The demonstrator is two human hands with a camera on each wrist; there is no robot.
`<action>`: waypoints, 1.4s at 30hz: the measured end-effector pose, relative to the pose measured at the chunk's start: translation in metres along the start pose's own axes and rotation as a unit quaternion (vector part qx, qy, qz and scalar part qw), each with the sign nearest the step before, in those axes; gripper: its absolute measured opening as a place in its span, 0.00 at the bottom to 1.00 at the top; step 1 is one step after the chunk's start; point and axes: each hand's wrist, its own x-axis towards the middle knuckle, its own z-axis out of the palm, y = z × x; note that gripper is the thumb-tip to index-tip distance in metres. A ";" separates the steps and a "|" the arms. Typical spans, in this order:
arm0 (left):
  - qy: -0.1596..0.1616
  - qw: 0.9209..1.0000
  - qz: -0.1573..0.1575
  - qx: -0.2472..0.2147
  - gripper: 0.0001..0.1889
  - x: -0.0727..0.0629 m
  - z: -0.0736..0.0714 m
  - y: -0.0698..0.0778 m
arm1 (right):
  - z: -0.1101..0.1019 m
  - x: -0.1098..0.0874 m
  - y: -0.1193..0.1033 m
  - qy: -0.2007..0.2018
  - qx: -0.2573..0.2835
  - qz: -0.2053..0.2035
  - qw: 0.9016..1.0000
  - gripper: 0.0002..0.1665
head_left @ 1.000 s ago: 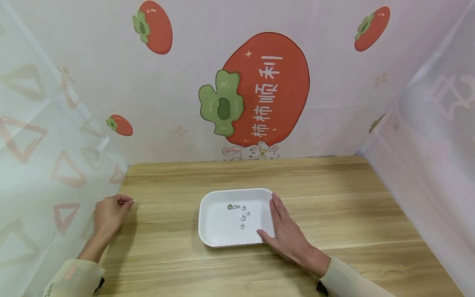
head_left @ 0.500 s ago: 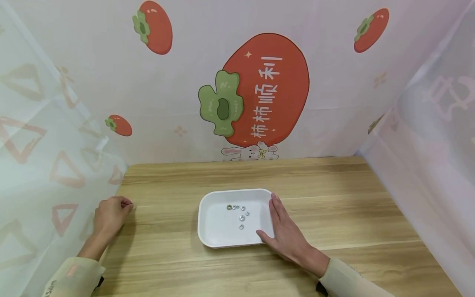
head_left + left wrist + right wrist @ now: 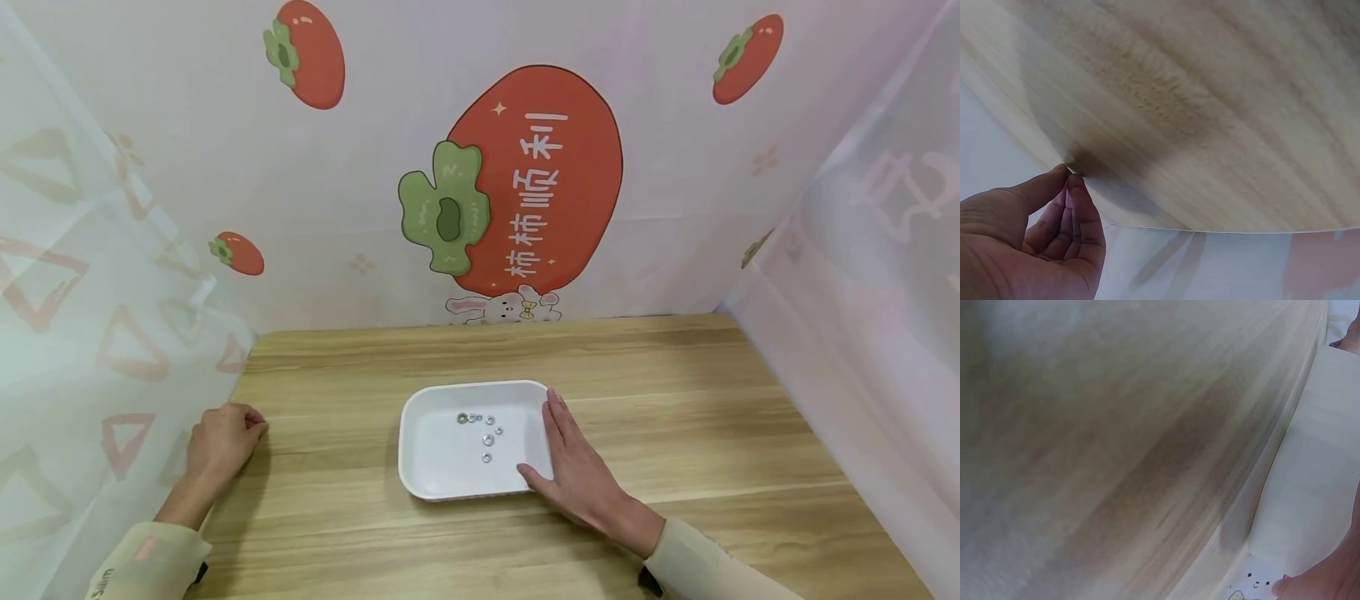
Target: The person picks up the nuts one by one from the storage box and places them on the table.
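A white tray (image 3: 438, 471) sits mid-table with several small metal nuts (image 3: 489, 440) lying loose in it. My right hand (image 3: 581, 475) rests along the tray's right side, fingers straight on the rim and thumb at the front right corner. In the right wrist view the tray's outer wall (image 3: 1310, 462) shows beside that hand. Far to the left, my left hand (image 3: 225, 442) is low over the table, thumb and forefinger pinched together. Between those fingertips, in the left wrist view, is a tiny dark piece (image 3: 1070, 168), probably a nut, mostly hidden.
The wood-grain table (image 3: 337, 500) is bounded by a printed back cloth (image 3: 337, 192) and pale side cloths. The left hand is close to the table's left edge and the left cloth (image 3: 127, 367).
My left hand has come down slightly toward me near the left edge; the shiny bit at its fingertips no longer shows in the head view. The right hand and tray stay put.
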 end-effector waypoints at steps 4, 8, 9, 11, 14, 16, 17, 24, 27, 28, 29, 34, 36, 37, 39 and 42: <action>-0.004 1.000 -0.002 0.005 0.05 0.000 -0.001 -0.001 | 0.000 0.000 0.000 0.006 -0.007 -0.002 1.000 0.62; -0.004 1.000 0.000 0.007 0.05 0.000 -0.001 -0.001 | 0.001 0.000 0.001 0.007 -0.009 -0.001 1.000 0.62; -0.003 1.000 0.002 0.007 0.05 -0.001 -0.001 -0.001 | 0.001 0.000 0.001 0.006 -0.009 0.000 1.000 0.62; -0.002 1.000 0.004 0.006 0.05 -0.001 0.000 -0.002 | 0.001 0.000 0.001 0.002 -0.009 0.000 1.000 0.62; -0.001 1.000 0.006 0.007 0.05 -0.001 0.001 -0.003 | 0.002 0.001 0.001 -0.003 -0.004 0.002 1.000 0.62; 0.003 1.000 0.009 0.007 0.05 -0.002 0.001 -0.005 | 0.001 0.001 0.001 -0.007 0.000 0.003 1.000 0.62; 0.005 1.000 0.011 0.007 0.05 -0.002 0.001 -0.005 | 0.001 0.001 0.001 -0.008 0.000 0.003 1.000 0.62; 0.016 1.000 0.017 0.008 0.06 -0.003 0.001 -0.005 | 0.002 0.000 0.001 0.000 -0.001 0.000 1.000 0.63; 0.014 1.000 0.014 0.011 0.06 -0.003 0.000 -0.004 | 0.003 0.000 0.001 0.006 -0.002 -0.002 1.000 0.63; 0.014 1.000 0.013 0.012 0.07 -0.003 0.000 -0.004 | 0.003 0.000 0.001 0.008 -0.003 -0.003 1.000 0.63; 0.016 1.000 0.010 0.012 0.07 -0.003 -0.001 -0.003 | 0.003 0.000 0.001 0.008 -0.003 -0.004 1.000 0.63; 0.036 0.999 0.006 0.007 0.13 -0.001 -0.001 0.003 | 0.002 0.001 0.000 0.005 0.010 -0.003 1.000 0.62; 0.041 0.999 0.011 -0.001 0.15 0.000 -0.001 0.010 | 0.002 0.001 0.000 0.004 0.018 -0.003 1.000 0.62; 0.044 0.999 0.015 -0.003 0.16 0.001 -0.001 0.014 | 0.002 0.001 0.000 0.002 0.019 -0.002 1.000 0.62; 0.044 0.999 0.025 -0.011 0.17 0.003 -0.002 0.024 | 0.002 0.001 0.001 0.001 0.020 -0.003 1.000 0.62; 0.041 0.998 0.039 -0.021 0.17 0.005 -0.003 0.044 | 0.002 0.001 0.001 0.001 0.023 -0.004 1.000 0.62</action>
